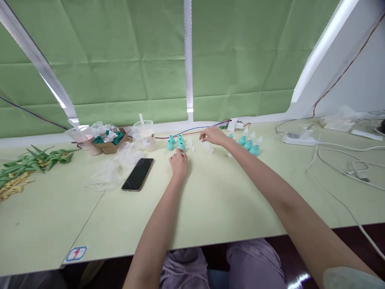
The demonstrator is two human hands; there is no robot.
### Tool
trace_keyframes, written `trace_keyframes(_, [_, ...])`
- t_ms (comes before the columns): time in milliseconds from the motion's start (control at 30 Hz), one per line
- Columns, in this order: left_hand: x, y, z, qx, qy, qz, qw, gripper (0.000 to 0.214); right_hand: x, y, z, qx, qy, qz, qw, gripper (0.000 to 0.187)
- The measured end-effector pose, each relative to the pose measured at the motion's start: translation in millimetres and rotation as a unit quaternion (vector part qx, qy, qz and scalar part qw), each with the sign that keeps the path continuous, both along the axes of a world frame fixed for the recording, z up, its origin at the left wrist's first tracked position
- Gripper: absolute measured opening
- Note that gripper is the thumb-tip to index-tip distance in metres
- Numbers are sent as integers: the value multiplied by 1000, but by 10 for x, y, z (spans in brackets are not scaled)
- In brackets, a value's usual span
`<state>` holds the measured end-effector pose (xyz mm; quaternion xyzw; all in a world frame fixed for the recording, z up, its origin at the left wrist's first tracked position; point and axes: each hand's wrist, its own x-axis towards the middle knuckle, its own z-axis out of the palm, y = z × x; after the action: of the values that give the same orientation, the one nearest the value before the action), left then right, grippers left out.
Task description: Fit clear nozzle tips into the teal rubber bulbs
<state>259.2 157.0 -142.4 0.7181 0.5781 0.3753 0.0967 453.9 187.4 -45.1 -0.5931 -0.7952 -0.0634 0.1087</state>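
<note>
Just in front of a cluster of small turquoise bottles (171,139) is my left hand (178,163), its fingers curled together by the nearest bottle. A tiny whitish bit shows at its fingertips, too small to name. My right hand (213,135) hangs over small clear plastic pieces (208,148), fingers bent down in a pinch; what they hold, if anything, is hidden. White nozzle-like pieces (191,146) lie between the hands. Right of my right hand stand several turquoise bottles (254,150) with pointed translucent tips, partly behind my forearm.
A black phone (138,174) and crumpled clear plastic bags (108,170) lie left. Behind them stand a drink cup (147,136) with a straw, a small cardboard box (112,147) and another cup (87,141). Green and yellow pieces (36,160) lie far left; a power strip (300,138) and cables occupy the right.
</note>
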Motion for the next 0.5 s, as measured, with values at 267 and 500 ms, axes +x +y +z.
trace_keyframes(267, [14,-17,5,6,10,-15,1000,20,393,-266,-300,-51,-66,-18,996,30])
trace_keyframes(500, [11,-55,29,19,22,-21,999,19,332,-281,-381,-52,-14,-20,998,20])
